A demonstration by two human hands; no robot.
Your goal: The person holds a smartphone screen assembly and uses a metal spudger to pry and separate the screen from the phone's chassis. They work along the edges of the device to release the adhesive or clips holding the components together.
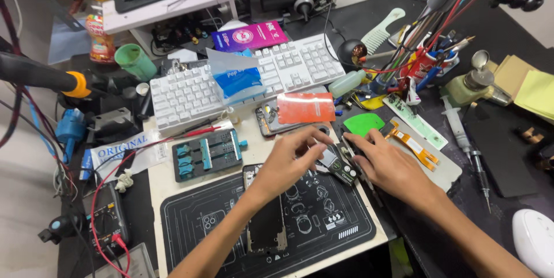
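Left hand (pixel 291 159), right hand (pixel 388 165) pinch small black module (pixel 339 165); magenta packet (pixel 249 36) behind keyboard (pixel 245 79).

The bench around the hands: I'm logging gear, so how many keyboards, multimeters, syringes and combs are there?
Keyboard: 1
Multimeter: 1
Syringe: 1
Comb: 1
Total: 4
The left hand and right hand meet at a small dark part.

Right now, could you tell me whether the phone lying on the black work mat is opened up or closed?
Opened up: the phone lies flat on the black work mat with its bare inner frame exposed.
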